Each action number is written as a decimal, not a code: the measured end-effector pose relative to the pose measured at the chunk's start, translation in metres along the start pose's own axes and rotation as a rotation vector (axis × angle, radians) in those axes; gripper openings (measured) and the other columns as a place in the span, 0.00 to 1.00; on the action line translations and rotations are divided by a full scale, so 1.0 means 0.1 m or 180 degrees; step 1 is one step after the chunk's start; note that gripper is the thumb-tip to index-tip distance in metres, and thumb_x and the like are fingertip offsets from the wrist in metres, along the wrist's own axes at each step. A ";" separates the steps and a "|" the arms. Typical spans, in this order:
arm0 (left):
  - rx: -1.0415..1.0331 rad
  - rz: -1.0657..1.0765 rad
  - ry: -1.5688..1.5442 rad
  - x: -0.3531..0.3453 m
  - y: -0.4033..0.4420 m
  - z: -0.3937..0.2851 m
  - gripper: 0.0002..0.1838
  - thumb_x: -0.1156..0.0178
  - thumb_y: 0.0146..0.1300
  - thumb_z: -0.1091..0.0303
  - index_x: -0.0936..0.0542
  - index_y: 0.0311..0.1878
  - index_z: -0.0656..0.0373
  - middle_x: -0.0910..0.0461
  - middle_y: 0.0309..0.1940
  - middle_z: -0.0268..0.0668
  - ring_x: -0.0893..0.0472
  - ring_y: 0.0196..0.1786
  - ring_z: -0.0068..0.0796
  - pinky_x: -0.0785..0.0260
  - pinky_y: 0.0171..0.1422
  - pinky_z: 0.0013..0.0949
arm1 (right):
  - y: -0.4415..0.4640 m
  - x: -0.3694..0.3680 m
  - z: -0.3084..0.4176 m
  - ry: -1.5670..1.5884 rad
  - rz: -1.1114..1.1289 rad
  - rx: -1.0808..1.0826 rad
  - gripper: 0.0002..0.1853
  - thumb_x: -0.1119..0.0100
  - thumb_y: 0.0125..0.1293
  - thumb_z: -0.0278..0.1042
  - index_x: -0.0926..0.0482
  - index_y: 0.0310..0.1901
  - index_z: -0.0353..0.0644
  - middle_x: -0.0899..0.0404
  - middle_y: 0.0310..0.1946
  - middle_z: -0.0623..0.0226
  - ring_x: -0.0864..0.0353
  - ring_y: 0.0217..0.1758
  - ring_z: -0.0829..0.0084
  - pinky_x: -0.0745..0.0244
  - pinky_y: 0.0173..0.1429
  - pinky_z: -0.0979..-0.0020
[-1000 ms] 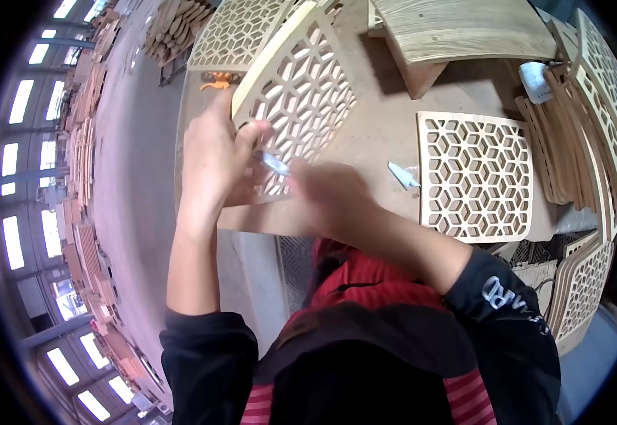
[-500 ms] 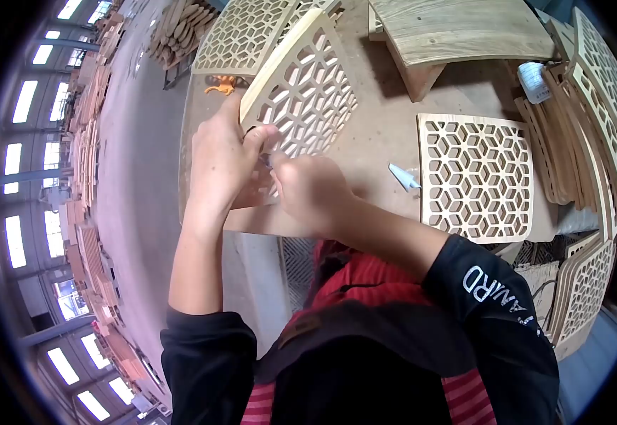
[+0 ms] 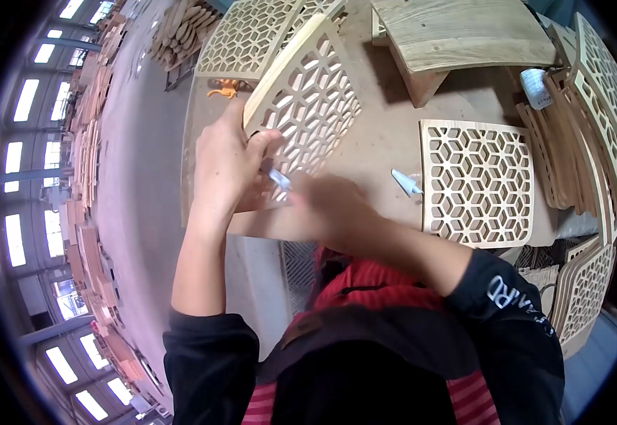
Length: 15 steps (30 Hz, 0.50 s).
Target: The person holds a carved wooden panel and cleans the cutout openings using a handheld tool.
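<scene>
My left hand (image 3: pixel 225 159) is closed round the near edge of a wooden lattice panel (image 3: pixel 315 99), holding it up at a tilt. The thumb lies over the panel's front face. My right hand (image 3: pixel 330 207), smeared by motion, is just right of the panel's lower part. A small pale-blue strip (image 3: pixel 278 178) sticks out from its fingers toward the lattice, perhaps folded sandpaper. Whether the strip touches the wood I cannot tell. Another pale-blue pointed piece (image 3: pixel 406 182) lies on the table, beside a second lattice panel (image 3: pixel 477 183) lying flat.
An orange object (image 3: pixel 224 88) sits at the table's left side, near more lattice panels (image 3: pixel 248 39). A curved wooden board on supports (image 3: pixel 468 35) stands at the back. Stacked wooden parts (image 3: pixel 556 152) and upright lattice panels (image 3: pixel 608 78) line the right side.
My right hand has moved right and slightly down, away from my left thumb, so more of the pale-blue strip shows. My left hand still holds the panel at about the same tilt.
</scene>
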State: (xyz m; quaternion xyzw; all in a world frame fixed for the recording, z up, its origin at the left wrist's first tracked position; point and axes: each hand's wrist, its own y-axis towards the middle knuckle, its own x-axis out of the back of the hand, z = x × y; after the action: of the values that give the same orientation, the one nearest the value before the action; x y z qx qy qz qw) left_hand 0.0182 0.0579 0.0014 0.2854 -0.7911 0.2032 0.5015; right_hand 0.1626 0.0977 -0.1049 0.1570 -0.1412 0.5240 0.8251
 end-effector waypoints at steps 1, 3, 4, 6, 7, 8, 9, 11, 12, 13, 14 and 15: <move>0.0208 0.0115 -0.0063 0.04 0.02 -0.05 0.15 0.28 0.60 0.67 0.23 0.42 0.65 0.19 0.20 0.43 0.18 0.24 0.33 0.28 0.33 0.37 | -0.08 0.04 -0.01 -0.0085 0.0011 -0.0113 0.08 0.46 0.69 0.35 0.26 0.39 0.39 0.19 0.29 0.52 0.17 0.36 0.45 0.26 0.39 0.46; 0.0152 0.0112 0.0094 0.06 0.03 -0.10 0.14 0.30 0.62 0.69 0.21 0.46 0.64 0.16 0.23 0.45 0.14 0.26 0.37 0.24 0.35 0.39 | -0.18 0.10 -0.04 -0.0256 0.0035 -0.0326 0.09 0.47 0.69 0.36 0.26 0.39 0.39 0.19 0.27 0.53 0.17 0.34 0.45 0.26 0.38 0.45; 0.0126 0.0133 0.0189 0.06 0.01 -0.11 0.14 0.31 0.62 0.70 0.20 0.49 0.64 0.15 0.24 0.45 0.12 0.28 0.39 0.22 0.35 0.39 | -0.16 0.08 -0.06 -0.0312 -0.0068 -0.0142 0.08 0.46 0.69 0.35 0.25 0.40 0.39 0.19 0.27 0.53 0.17 0.34 0.45 0.26 0.39 0.45; 0.0164 0.0170 0.0200 0.04 -0.03 -0.11 0.14 0.31 0.62 0.69 0.21 0.48 0.64 0.15 0.23 0.45 0.12 0.27 0.39 0.22 0.35 0.40 | 0.01 -0.01 -0.09 -0.0423 -0.0281 0.0250 0.08 0.46 0.68 0.34 0.25 0.41 0.38 0.19 0.26 0.53 0.17 0.33 0.45 0.26 0.39 0.45; 0.0161 0.0154 0.0204 0.04 -0.02 -0.12 0.14 0.31 0.62 0.69 0.21 0.48 0.64 0.16 0.23 0.45 0.12 0.27 0.39 0.22 0.35 0.40 | 0.15 -0.09 -0.03 -0.0542 -0.0260 0.0193 0.08 0.45 0.68 0.34 0.25 0.41 0.39 0.19 0.25 0.52 0.17 0.33 0.47 0.26 0.39 0.45; 0.0166 0.0149 0.0212 0.04 -0.01 -0.11 0.15 0.31 0.62 0.68 0.21 0.48 0.64 0.16 0.23 0.45 0.13 0.26 0.39 0.22 0.34 0.40 | 0.17 -0.10 -0.02 -0.0460 -0.0296 0.0212 0.08 0.45 0.68 0.33 0.25 0.41 0.38 0.19 0.25 0.52 0.17 0.33 0.46 0.26 0.39 0.45; 0.0050 -0.0006 0.0091 0.01 -0.03 -0.08 0.14 0.28 0.61 0.67 0.22 0.43 0.65 0.20 0.19 0.43 0.19 0.23 0.33 0.28 0.33 0.38 | 0.19 -0.12 -0.02 -0.0370 -0.0319 0.0225 0.08 0.45 0.67 0.33 0.25 0.42 0.38 0.19 0.25 0.52 0.17 0.33 0.46 0.26 0.39 0.45; 0.0133 0.0086 0.0037 0.03 -0.05 -0.09 0.15 0.28 0.61 0.67 0.22 0.44 0.64 0.20 0.19 0.42 0.19 0.24 0.32 0.28 0.33 0.38 | 0.05 -0.03 0.00 -0.0042 -0.0163 0.0383 0.08 0.46 0.67 0.31 0.25 0.42 0.35 0.19 0.25 0.51 0.17 0.34 0.46 0.26 0.39 0.45; 0.0181 0.0131 0.0004 0.04 -0.04 -0.10 0.15 0.28 0.60 0.67 0.22 0.44 0.64 0.20 0.19 0.42 0.19 0.24 0.32 0.28 0.33 0.37 | -0.07 0.03 0.02 -0.0128 -0.0147 0.0216 0.08 0.46 0.66 0.30 0.25 0.42 0.35 0.19 0.25 0.51 0.17 0.34 0.46 0.26 0.39 0.45; 0.0049 0.0047 0.0034 0.01 -0.02 -0.05 0.16 0.28 0.60 0.67 0.22 0.45 0.64 0.20 0.19 0.43 0.19 0.23 0.31 0.28 0.33 0.37 | -0.19 0.08 0.04 -0.0209 -0.0133 0.0031 0.08 0.46 0.66 0.30 0.25 0.42 0.35 0.20 0.25 0.51 0.17 0.34 0.46 0.25 0.40 0.45; 0.0087 0.0071 0.0069 0.02 0.00 -0.06 0.16 0.29 0.60 0.68 0.21 0.47 0.64 0.19 0.20 0.44 0.17 0.25 0.35 0.26 0.35 0.38 | -0.25 0.09 0.05 -0.0290 -0.0123 -0.0163 0.07 0.47 0.65 0.29 0.25 0.41 0.35 0.20 0.24 0.51 0.16 0.34 0.47 0.25 0.40 0.45; 0.0114 0.0113 0.0108 0.03 0.00 -0.09 0.16 0.30 0.61 0.68 0.21 0.48 0.64 0.17 0.22 0.45 0.15 0.26 0.38 0.24 0.36 0.40 | -0.24 0.08 0.04 -0.0434 -0.0073 -0.0155 0.07 0.47 0.65 0.29 0.26 0.41 0.35 0.19 0.25 0.51 0.16 0.34 0.47 0.25 0.40 0.45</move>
State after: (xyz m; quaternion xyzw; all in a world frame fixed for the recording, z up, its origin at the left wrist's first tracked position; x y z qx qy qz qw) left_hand 0.0233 0.0622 0.0080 0.2767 -0.7836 0.2310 0.5059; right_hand 0.1873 0.0933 -0.1007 0.1739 -0.2080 0.4990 0.8231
